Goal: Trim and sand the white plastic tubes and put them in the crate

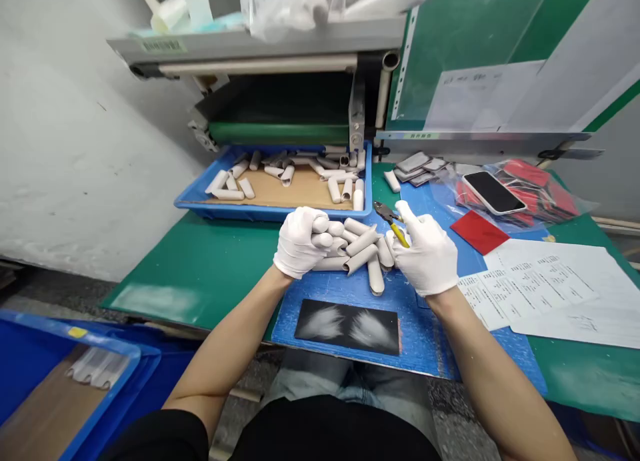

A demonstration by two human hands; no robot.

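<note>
Gloved in white, my left hand point(301, 242) is closed around a few pale grey plastic tubes point(321, 240) with rounded ends. My right hand point(427, 251), also gloved, is wrapped round yellow-handled pliers point(391, 222), whose dark jaws point up and to the left. Between the two hands lies a loose pile of the same tubes point(361, 241) on a blue mat point(320, 294). Nearer to me on the mat is a black sanding sheet point(349, 326) with two patches of white dust. My left fingers hide part of the tubes they grip.
Behind the pile, a blue tray point(240, 211) holds many tubes below a green conveyor belt point(280, 133). At right are a phone point(494, 192) on a bag of red pads, a red sheet point(479, 231) and papers point(575, 287). Another blue bin point(120, 347) stands lower left.
</note>
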